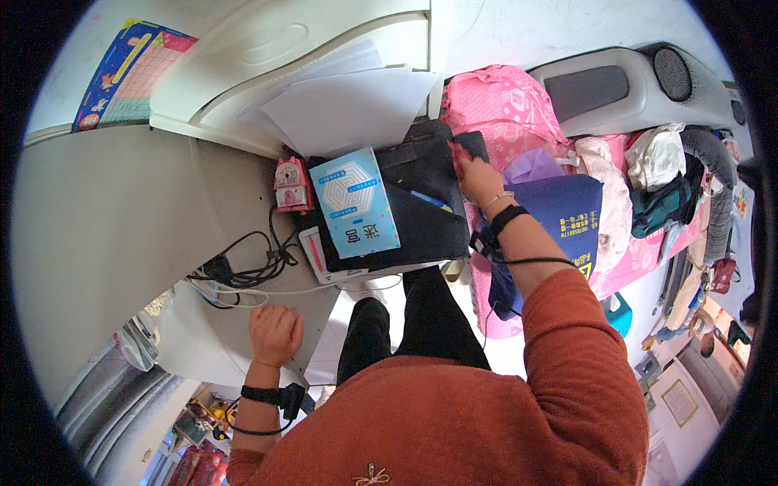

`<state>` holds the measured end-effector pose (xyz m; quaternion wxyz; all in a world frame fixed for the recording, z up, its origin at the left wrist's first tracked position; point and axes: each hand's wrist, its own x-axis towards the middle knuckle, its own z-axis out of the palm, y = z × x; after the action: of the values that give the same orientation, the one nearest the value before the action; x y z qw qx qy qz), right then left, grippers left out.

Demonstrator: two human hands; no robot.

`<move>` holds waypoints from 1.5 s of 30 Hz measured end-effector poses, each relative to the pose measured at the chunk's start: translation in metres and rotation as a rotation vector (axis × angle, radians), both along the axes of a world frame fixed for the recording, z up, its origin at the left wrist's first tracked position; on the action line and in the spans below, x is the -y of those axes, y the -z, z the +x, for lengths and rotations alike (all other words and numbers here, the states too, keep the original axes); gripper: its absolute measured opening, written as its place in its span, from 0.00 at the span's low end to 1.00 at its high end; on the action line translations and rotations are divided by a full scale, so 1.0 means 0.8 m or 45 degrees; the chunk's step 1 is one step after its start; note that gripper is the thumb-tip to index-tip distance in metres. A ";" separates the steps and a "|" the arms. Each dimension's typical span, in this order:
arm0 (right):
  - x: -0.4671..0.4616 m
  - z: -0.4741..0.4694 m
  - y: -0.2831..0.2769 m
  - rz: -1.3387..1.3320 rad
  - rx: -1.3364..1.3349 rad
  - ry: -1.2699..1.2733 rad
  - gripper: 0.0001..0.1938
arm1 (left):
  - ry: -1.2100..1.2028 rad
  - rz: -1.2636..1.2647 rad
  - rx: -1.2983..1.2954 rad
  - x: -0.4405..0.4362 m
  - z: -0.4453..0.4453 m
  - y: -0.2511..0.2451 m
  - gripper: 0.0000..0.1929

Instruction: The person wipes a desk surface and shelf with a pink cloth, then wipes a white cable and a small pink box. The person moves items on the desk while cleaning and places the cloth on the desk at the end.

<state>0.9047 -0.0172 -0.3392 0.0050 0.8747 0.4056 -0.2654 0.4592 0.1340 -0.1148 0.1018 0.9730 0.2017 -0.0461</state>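
My right hand [477, 179] reaches to the right edge of a black flat case or bag [425, 231]. Its blurred fingers are against a small dark object [471, 146]; whether they grip it cannot be told. On the case lie a light-blue maze booklet [355, 203] and a blue pen-like item [431, 200]. My left hand [276, 334] is curled into a loose fist above the grey desk surface [304, 340], below the cables, with nothing visible in it. Both wrists wear black straps with wires.
Black and white cables [243, 276] bunch beside a pink toy house [293, 185]. White paper sheets [352, 106] lean behind the case. A white-framed board [316, 258] lies partly under it. At right are a pink cloth bundle [501, 112], a navy bag [556, 212] and clothes [656, 158].
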 end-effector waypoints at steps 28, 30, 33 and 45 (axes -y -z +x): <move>0.012 0.033 -0.016 0.293 -0.301 0.475 0.18 | -0.059 -0.051 0.050 0.001 0.008 -0.003 0.06; -0.015 0.033 -0.017 0.541 -0.316 0.398 0.19 | -0.055 -0.051 0.047 0.001 0.007 -0.002 0.06; -0.075 0.006 -0.016 0.647 -0.330 0.195 0.20 | -0.065 -0.040 0.033 0.002 0.007 -0.001 0.06; -0.070 0.007 -0.038 0.261 -0.180 0.167 0.16 | -0.080 -0.056 0.087 0.000 0.001 -0.003 0.07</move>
<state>0.9103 0.0386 -0.3091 -0.1304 0.8743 0.3718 -0.2834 0.4600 0.1338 -0.1120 0.1315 0.9647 0.2276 -0.0139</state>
